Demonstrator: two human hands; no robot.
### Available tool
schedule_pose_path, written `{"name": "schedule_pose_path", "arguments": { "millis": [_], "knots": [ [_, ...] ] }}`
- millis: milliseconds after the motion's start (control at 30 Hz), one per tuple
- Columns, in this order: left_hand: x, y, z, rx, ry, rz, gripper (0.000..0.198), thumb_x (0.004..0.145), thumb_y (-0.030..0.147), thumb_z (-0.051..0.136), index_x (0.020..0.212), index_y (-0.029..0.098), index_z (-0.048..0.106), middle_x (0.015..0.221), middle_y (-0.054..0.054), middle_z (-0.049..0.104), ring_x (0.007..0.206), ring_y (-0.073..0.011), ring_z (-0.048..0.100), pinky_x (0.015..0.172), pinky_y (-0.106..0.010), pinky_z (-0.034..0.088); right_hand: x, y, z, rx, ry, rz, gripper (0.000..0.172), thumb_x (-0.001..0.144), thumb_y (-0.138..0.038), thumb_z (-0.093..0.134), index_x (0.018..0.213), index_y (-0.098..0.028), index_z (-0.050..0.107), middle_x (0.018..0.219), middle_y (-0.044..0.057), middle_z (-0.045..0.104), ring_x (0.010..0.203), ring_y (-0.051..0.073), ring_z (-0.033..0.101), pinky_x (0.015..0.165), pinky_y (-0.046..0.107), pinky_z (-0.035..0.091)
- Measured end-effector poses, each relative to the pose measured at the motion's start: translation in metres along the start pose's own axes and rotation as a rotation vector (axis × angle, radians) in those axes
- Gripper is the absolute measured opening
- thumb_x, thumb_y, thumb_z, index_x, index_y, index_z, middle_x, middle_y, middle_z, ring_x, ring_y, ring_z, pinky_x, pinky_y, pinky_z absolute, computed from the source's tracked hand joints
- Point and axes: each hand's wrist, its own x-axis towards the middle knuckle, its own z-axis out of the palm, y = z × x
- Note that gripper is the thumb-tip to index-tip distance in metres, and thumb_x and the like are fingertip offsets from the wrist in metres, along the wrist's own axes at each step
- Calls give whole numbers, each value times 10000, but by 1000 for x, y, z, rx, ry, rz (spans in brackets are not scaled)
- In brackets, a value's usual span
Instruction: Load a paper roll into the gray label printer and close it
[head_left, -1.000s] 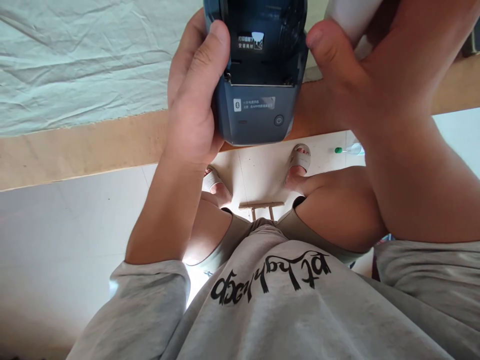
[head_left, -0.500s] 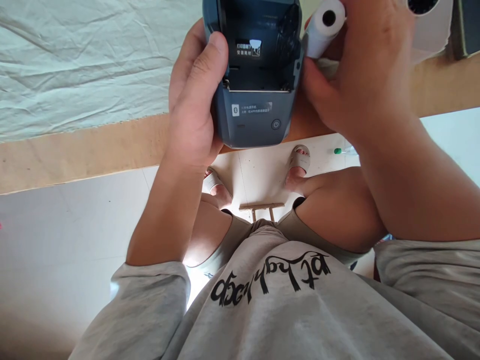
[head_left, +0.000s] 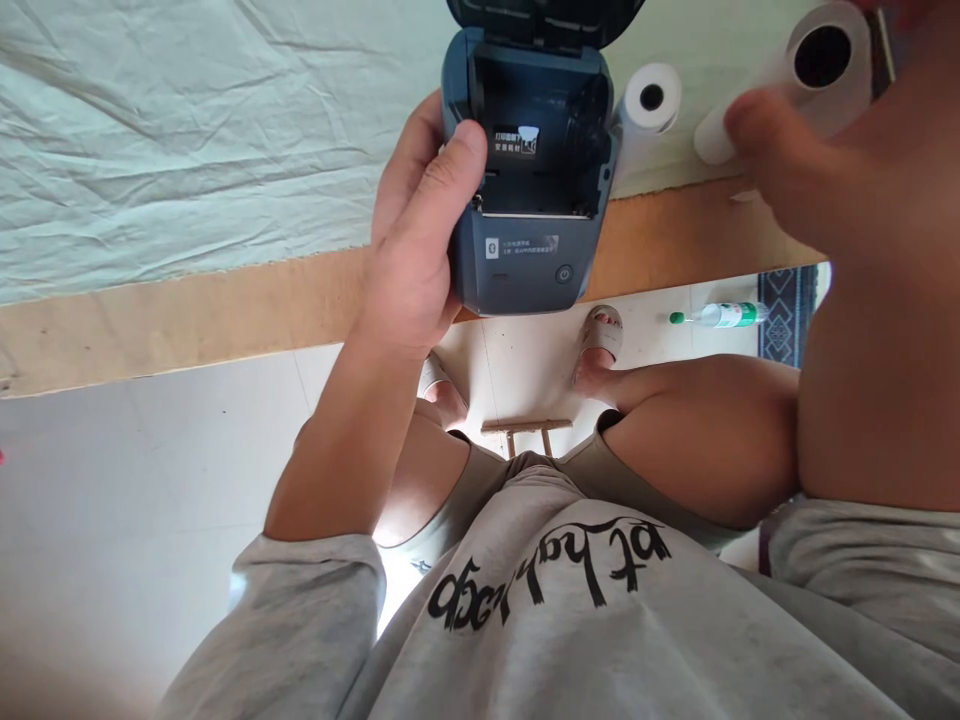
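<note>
My left hand (head_left: 431,230) grips a dark blue label printer (head_left: 517,270) by its left side, thumb over the rim. The printer's black lid (head_left: 547,18) is raised, and its paper bay holds nothing. Just right of the printer, a small white paper roll (head_left: 637,125) stands on the cloth. My right hand (head_left: 832,180) is by a larger white paper roll (head_left: 784,85) with a wide dark core. Its thumb is stretched out across the front of that roll; the other fingers are mostly out of sight and blurred, and contact is unclear.
A pale green wrinkled cloth (head_left: 225,140) covers the table, whose wooden edge (head_left: 187,310) runs across in front of me. Below on the tiled floor lie a plastic bottle (head_left: 727,315) with a green cap and a dark patterned mat (head_left: 784,310). A wooden stool part (head_left: 525,426) shows between my legs.
My right hand has left the small paper roll and moved right to the larger one. The printer, still in my left hand, appears slightly lower and further right, with its raised lid now visible.
</note>
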Motion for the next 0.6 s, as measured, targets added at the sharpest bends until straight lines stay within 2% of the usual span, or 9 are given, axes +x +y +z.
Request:
{"name": "schedule_pose_path", "arguments": {
  "millis": [67,167,233,333,400,467,600],
  "knots": [
    [0,0,2,-19,29,9,323,897,322,326,909,182,616,987,-54,592,953,-198,552,887,-340,456,1,1,-2,-255,-105,-6,583,645,-463,649,1182,-320,470,1144,-44,519,1002,161,535,901,356,400],
    [2,-4,2,-40,44,31,286,870,333,380,883,195,631,973,-61,597,946,-213,555,883,-366,463,3,7,-2,-387,-87,-14,476,678,-487,604,1117,-328,514,1073,-21,531,934,158,536,772,350,410],
    [3,-6,2,-42,37,40,282,857,347,389,876,216,638,975,-58,599,954,-225,556,879,-377,465,4,11,1,-346,-70,-91,450,671,-422,624,1100,-319,534,1061,-18,529,964,162,514,747,334,390],
    [3,-5,3,-5,41,30,311,865,347,349,889,236,638,995,-52,599,983,-232,553,898,-381,455,4,10,7,-129,-52,-274,520,631,-338,655,1132,-317,516,1047,-45,536,973,148,512,704,297,373],
    [2,-2,4,32,16,12,340,876,333,307,907,239,632,1015,-52,598,1000,-239,553,908,-393,446,3,8,12,-44,-86,-357,584,625,-275,650,1177,-327,468,1029,-60,541,942,126,541,698,275,380],
    [1,1,4,52,-47,-11,379,881,306,257,942,235,624,1041,-59,597,1010,-251,551,900,-419,446,2,7,15,-95,-127,-371,551,646,-227,623,1169,-313,469,998,-52,556,912,115,555,733,274,399],
    [1,4,3,53,-81,-27,400,883,316,229,962,244,614,1054,-48,602,1025,-266,534,891,-443,446,1,9,18,-268,-75,-386,399,668,-369,624,1030,-211,572,988,31,521,977,163,499,831,326,414]
  ]
}}
